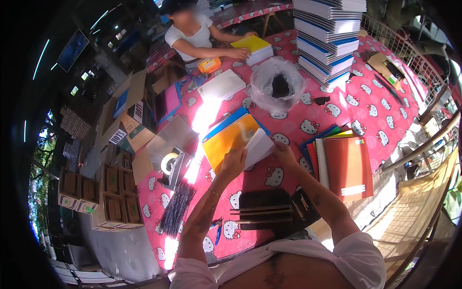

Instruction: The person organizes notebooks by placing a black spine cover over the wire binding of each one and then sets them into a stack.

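In the middle of the table I hold a set of loose notebook parts: an orange cover [226, 144] on top, a blue cover [234, 117] peeking out behind it, and white paper [259, 147] fanned at the right. My left hand [234, 161] is closed on the lower edge of the orange cover and the paper. At the paper's right edge, my right hand [285, 153] grips with fingers partly hidden. A black binding machine [264, 202] sits between my forearms. Beside my left forearm lie several black binding coils [177, 207] and blue-handled pliers [218, 233].
Spiral notebooks [344, 164] lie at right, a tall notebook stack [327, 43] behind. A plastic-lined bin [276, 86] stands mid-table. A tape dispenser [172, 166] and cardboard boxes [137, 123] are at left. Across the table, a co-worker's hands [243, 52] touch a yellow-topped paper stack [255, 47].
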`<action>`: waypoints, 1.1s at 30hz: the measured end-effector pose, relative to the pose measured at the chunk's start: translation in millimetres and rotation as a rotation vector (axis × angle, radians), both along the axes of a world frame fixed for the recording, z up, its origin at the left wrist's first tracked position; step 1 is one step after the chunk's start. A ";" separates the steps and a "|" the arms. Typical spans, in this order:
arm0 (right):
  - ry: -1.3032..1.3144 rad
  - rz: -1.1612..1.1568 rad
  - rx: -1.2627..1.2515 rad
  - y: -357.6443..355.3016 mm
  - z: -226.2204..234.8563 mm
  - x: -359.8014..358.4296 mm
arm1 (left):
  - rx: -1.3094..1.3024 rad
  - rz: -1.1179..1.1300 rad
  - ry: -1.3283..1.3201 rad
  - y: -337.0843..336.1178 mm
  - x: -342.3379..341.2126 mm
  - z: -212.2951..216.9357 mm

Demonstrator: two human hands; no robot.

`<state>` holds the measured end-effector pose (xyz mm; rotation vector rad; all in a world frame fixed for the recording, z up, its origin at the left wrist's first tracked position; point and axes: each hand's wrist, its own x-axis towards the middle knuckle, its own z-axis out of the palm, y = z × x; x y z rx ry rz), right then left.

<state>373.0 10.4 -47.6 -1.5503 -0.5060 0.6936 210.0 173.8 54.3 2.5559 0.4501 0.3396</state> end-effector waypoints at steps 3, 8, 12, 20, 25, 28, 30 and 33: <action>-0.383 -0.141 -0.171 6.8 16.3 -16.5 | 0.032 0.000 0.011 9.1 -3.3 -1.7; -0.897 -0.237 -0.147 10.3 43.9 -29.8 | -0.048 0.011 0.038 8.1 -3.0 5.1; -0.918 -0.077 -0.140 13.0 53.3 -18.9 | -0.059 0.004 0.021 -0.8 -4.2 10.5; -0.883 0.005 -0.058 18.0 68.0 -12.1 | -0.112 0.114 0.030 -0.1 -10.5 6.1; 0.507 -0.211 0.309 49.2 81.9 9.5 | -0.169 0.118 -0.020 -6.1 -11.3 9.5; 0.584 0.207 0.037 59.5 89.1 33.2 | -0.093 -0.042 -0.056 -8.7 -20.1 2.9; 0.337 0.352 0.097 62.3 95.8 51.0 | -0.109 -0.179 -0.125 -6.1 -13.8 -6.4; -0.100 0.553 0.205 55.6 163.9 -11.4 | 0.114 0.450 -0.578 30.8 -60.7 -14.2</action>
